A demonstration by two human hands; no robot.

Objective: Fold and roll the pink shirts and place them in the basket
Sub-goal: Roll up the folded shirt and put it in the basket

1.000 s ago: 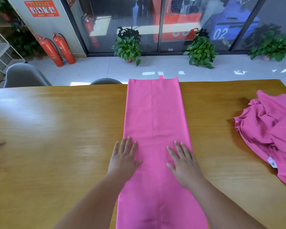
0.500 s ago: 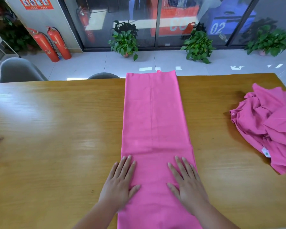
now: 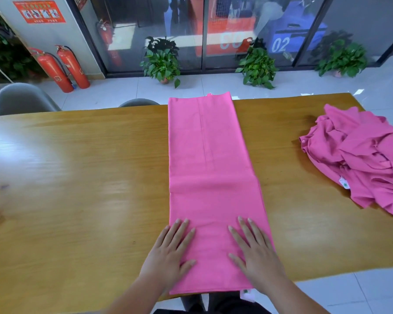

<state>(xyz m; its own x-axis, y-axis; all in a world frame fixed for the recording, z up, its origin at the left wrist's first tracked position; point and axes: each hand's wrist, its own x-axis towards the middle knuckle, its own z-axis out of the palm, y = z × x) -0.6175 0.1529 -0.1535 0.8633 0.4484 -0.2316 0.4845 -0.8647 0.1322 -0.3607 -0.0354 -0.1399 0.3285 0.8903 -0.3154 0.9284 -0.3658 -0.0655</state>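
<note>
Both the left hand (image 3: 168,254) and the right hand (image 3: 256,252) lie flat, fingers straight, pressing the near end of the folded shirt (image 3: 210,168), which stretches away across the surface (image 3: 77,177). A crumpled shirt pile (image 3: 361,159) sits well right.

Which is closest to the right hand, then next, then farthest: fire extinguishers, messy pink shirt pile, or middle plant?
From the right hand:
1. Messy pink shirt pile, right side of the table.
2. Middle plant, straight ahead past the table.
3. Fire extinguishers, far back on the left.
</note>
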